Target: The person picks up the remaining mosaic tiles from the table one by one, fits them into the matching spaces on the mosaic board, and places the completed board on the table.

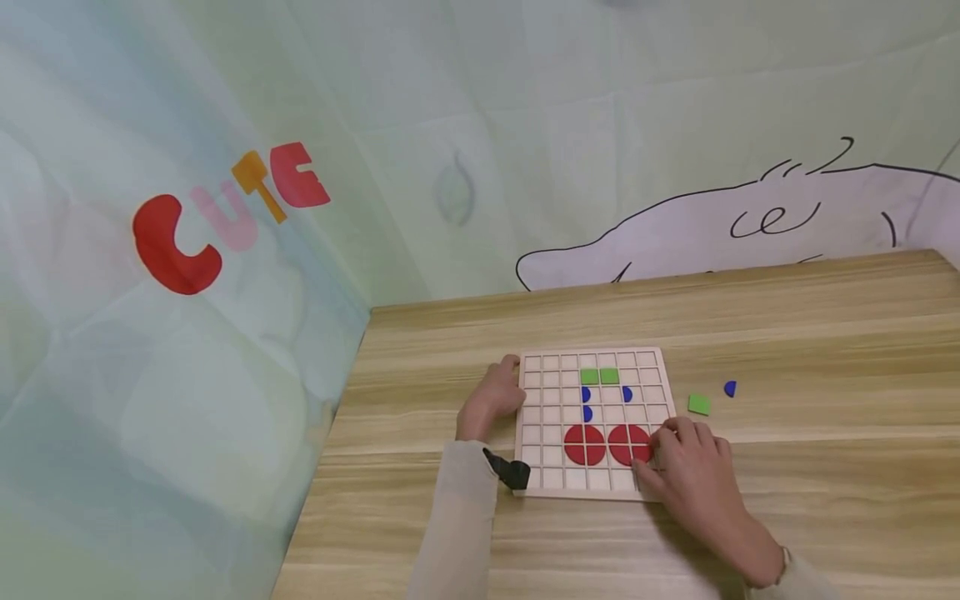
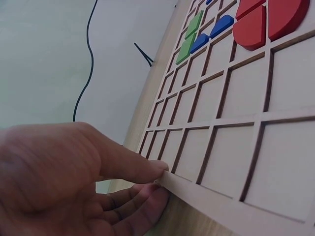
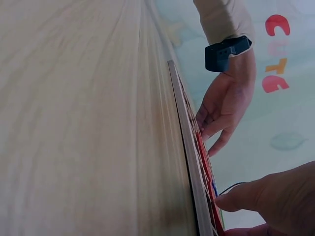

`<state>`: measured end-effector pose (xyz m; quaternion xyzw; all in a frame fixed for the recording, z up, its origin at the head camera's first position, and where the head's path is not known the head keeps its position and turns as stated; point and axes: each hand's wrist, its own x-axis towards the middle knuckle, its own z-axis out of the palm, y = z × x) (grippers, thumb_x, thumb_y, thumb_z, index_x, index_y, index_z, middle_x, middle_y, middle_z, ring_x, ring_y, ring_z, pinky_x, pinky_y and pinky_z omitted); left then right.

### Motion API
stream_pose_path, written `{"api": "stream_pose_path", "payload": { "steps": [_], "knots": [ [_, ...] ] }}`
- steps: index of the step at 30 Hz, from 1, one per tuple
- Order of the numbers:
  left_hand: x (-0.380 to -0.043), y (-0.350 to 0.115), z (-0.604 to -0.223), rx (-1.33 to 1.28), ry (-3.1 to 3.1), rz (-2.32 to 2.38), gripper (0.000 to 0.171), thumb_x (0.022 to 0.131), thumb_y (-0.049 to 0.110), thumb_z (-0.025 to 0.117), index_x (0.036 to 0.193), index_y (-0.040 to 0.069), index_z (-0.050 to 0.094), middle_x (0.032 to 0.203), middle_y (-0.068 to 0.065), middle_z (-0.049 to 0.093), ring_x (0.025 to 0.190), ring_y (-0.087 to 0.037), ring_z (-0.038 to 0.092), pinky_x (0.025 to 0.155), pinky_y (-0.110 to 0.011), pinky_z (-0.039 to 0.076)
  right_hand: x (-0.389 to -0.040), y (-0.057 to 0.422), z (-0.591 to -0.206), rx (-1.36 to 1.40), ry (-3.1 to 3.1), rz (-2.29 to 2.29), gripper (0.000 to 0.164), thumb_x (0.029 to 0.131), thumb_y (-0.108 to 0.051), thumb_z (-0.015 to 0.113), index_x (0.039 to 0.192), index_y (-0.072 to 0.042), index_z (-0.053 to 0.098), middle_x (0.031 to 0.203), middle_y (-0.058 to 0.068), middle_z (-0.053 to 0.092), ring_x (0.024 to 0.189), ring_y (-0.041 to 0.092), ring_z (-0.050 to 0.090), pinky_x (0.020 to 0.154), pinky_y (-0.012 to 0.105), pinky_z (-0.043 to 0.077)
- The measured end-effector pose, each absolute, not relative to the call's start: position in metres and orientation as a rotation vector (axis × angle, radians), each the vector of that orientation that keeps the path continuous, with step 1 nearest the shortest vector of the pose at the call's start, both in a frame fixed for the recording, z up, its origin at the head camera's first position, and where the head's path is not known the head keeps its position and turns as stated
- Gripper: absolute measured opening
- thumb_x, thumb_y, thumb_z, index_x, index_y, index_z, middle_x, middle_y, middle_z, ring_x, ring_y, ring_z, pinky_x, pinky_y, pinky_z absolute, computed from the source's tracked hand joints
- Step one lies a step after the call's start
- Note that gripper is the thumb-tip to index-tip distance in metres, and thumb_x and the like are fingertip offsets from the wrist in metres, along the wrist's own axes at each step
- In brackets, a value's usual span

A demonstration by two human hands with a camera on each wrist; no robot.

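Note:
A light wooden grid board (image 1: 547, 479) lies on the table. At its left edge my left hand (image 1: 495, 396) grips the frame; in the left wrist view the thumb (image 2: 147, 169) rests on the rim with the other fingers curled below. My right hand (image 1: 697, 479) bends over the board's lower right, thumb and fingertips around a red quarter-circle piece (image 1: 639, 455) of the right-hand red circle, partly covering it. Another red circle (image 1: 576, 437) sits beside it. Above are two green squares (image 1: 590, 377) and several blue half-circles (image 1: 627, 394) in cells.
To the right of the board, a loose green square (image 1: 699, 405) and a blue half-circle (image 1: 731, 389) lie on the wooden table (image 1: 825, 367). Printed fabric (image 1: 420, 167) hangs behind and to the left. A black wrist device (image 3: 227, 53) is strapped on the left wrist.

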<state>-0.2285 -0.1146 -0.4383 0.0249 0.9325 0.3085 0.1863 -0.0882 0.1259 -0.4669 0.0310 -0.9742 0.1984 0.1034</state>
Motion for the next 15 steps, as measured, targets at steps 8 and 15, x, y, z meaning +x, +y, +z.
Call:
{"api": "stream_pose_path", "payload": {
  "steps": [8, 15],
  "knots": [
    [-0.2274, -0.1146, -0.4378, 0.054, 2.624, 0.871, 0.058, 0.091, 0.002, 0.043, 0.147, 0.011, 0.032, 0.144, -0.019, 0.040, 0.115, -0.026, 0.043, 0.094, -0.040, 0.037, -0.0856, 0.1262, -0.4643, 0.095, -2.855, 0.633, 0.021, 0.076, -0.023, 0.076, 0.087, -0.008, 0.066, 0.109, 0.016, 0.057, 0.104, 0.036, 0.048, 0.081, 0.054, 0.036],
    [-0.2275, -0.1145, -0.4374, 0.066, 2.622, 0.884, 0.058, 0.091, 0.001, 0.042, 0.147, 0.010, 0.032, 0.142, -0.019, 0.042, 0.108, -0.026, 0.044, 0.088, -0.039, 0.036, -0.0853, 0.1253, -0.4614, 0.081, -2.880, 0.633, 0.020, 0.077, -0.021, 0.076, 0.088, -0.009, 0.066, 0.109, 0.015, 0.057, 0.104, 0.036, 0.048, 0.082, 0.054, 0.036]
  ]
}}
